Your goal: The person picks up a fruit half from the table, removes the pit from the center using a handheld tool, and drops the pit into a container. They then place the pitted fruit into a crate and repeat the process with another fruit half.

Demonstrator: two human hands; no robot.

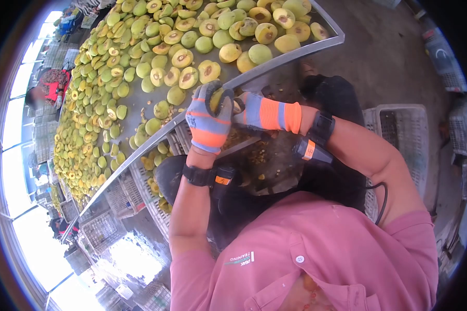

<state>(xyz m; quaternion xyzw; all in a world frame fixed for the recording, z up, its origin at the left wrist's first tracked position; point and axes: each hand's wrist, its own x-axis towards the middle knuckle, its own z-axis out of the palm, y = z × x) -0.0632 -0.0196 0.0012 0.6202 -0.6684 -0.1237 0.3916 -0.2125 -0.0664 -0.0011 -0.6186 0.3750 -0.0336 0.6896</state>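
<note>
My left hand, in a grey and orange glove with dark fingertips, is closed around a yellow-green stone fruit just off the metal table's near edge. Close against it on the right is my right hand, gloved alike, its fingers curled in toward the fruit. A small brownish and metallic thing shows at those fingers, and I cannot tell what it is. Halved stone fruit with brown pits or hollows lies on the table beyond my hands, among whole-looking green ones.
The table's raised metal rim runs diagonally in front of me. Below it stand plastic crates, some with fruit. A white crate sits at my right. A person in red and black is across the table at far left.
</note>
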